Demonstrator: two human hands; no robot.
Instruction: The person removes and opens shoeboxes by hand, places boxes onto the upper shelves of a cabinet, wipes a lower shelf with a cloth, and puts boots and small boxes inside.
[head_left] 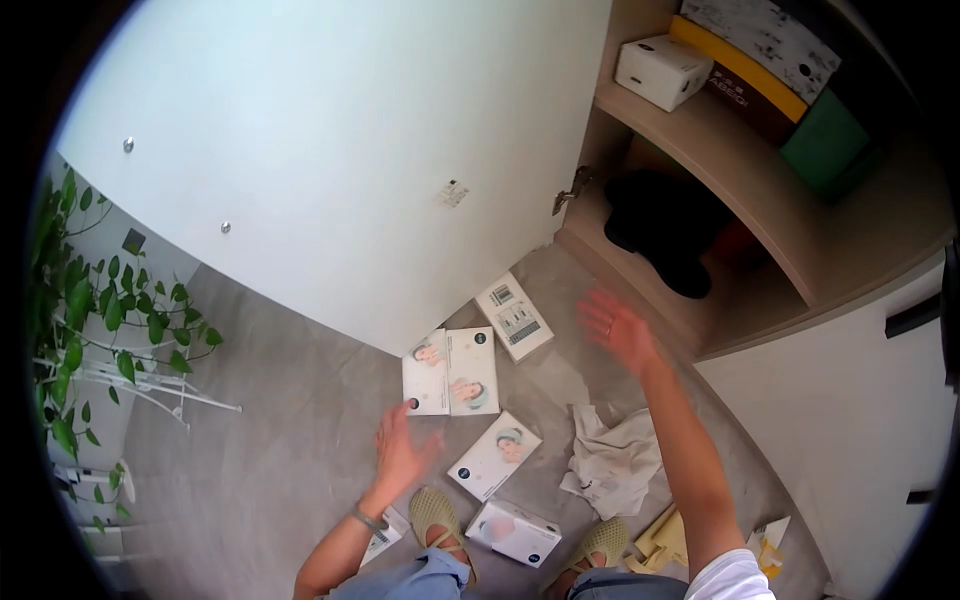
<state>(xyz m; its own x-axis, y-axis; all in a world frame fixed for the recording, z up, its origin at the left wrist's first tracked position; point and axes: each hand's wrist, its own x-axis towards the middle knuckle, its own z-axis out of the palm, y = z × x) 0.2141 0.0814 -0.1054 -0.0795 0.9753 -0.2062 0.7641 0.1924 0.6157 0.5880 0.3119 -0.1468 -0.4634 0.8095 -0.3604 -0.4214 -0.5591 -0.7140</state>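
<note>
My left hand [403,452] is over the floor with its fingers apart and nothing in it, close to a pair of white boxes lying side by side, a left box [427,385] and a right box [472,365], each with a picture on its lid. My right hand [622,332], a little blurred, is held out in front of the cabinet with spread fingers, also holding nothing. To its left lies a white box [515,318] with a printed label. Nearer my feet are a tilted picture box [495,455] and another white box [513,533].
An open white cabinet door [350,150] spans the upper left. Shelves [720,165] hold a small white box [664,72], stacked boxes and black footwear [660,230]. A crumpled pale cloth [612,462] and yellow material [662,540] lie right. A leafy plant [115,300] stands left.
</note>
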